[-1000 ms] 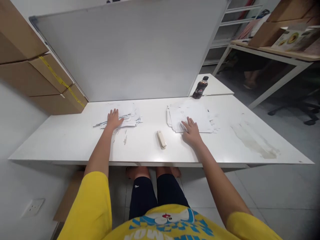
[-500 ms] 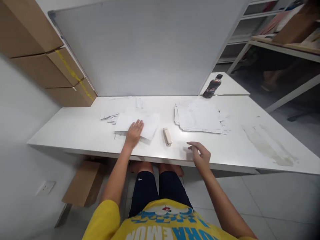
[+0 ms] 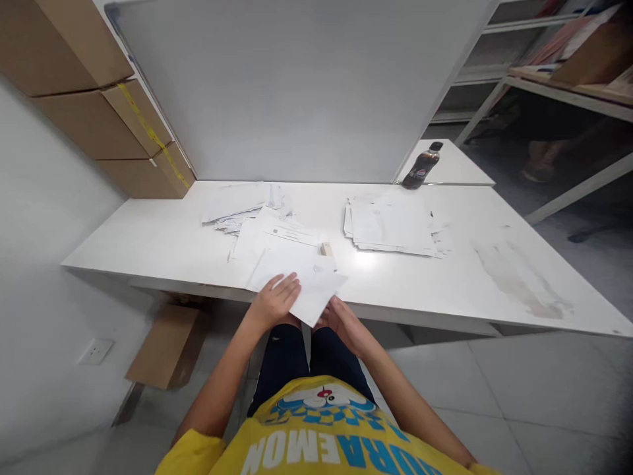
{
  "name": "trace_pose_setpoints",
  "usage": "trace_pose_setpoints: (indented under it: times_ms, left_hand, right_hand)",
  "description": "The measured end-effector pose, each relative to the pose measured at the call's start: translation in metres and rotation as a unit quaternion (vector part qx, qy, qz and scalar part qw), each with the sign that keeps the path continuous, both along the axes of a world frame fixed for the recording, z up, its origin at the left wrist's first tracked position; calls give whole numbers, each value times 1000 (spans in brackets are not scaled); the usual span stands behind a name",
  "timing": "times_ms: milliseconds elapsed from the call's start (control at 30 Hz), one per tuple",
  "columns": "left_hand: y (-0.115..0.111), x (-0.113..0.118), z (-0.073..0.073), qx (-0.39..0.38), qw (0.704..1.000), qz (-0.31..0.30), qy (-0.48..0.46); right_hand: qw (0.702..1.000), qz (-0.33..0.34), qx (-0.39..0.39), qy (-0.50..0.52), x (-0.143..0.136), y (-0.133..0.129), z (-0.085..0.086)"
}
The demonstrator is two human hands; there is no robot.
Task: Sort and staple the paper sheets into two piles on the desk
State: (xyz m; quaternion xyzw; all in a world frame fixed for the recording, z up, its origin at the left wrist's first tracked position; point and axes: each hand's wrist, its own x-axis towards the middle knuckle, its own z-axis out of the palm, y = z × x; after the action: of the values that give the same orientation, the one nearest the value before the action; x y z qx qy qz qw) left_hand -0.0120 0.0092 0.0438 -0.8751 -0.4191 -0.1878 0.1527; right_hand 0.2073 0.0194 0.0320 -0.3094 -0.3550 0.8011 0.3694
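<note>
White and smooth, the table [image 3: 148, 237] has its near edge just in front of the person's knees, and a paper sheet [image 3: 316, 284] lies across the middle of that edge, one corner jutting out over it. Both hands are on this sheet, apart from each other: the left hand [image 3: 277, 300] rests with straight fingers side by side over its top, the thumb hidden, while the right hand [image 3: 345, 323] is at its right side, partly underneath; I cannot tell how firmly either grips. Just beyond, a cream stapler [image 3: 327, 249] shows only its far end, the sheet hiding the rest. Beside it, to the left, a printed page [image 3: 287, 236] overlaps a loose, uneven paper pile [image 3: 237, 198] towards the far left corner. Right of the table's middle sits a neater paper stack [image 3: 390, 224]. At the far edge stand a dark drink bottle [image 3: 422, 165], right of centre, and a large whiteboard [image 3: 297, 92]; cardboard boxes [image 3: 79, 122] are stacked at the far left corner.
</note>
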Motion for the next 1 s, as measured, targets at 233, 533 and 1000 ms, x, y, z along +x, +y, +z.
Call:
trace_pose_setpoints:
  times_ms: [233,533,1000]
  left_hand:
    - [-16,29,-25,-33,999,-17,18]
    - [41,56,-29,-93,825,182,-527]
    - [7,65,-37,-32,854,214,-473]
  right_hand:
    - [974,-167,-23,-153,8,10,-6]
    - [879,-270,269,-287,70,55,4]
    - [875,-242,210,-363,98,36,-4]
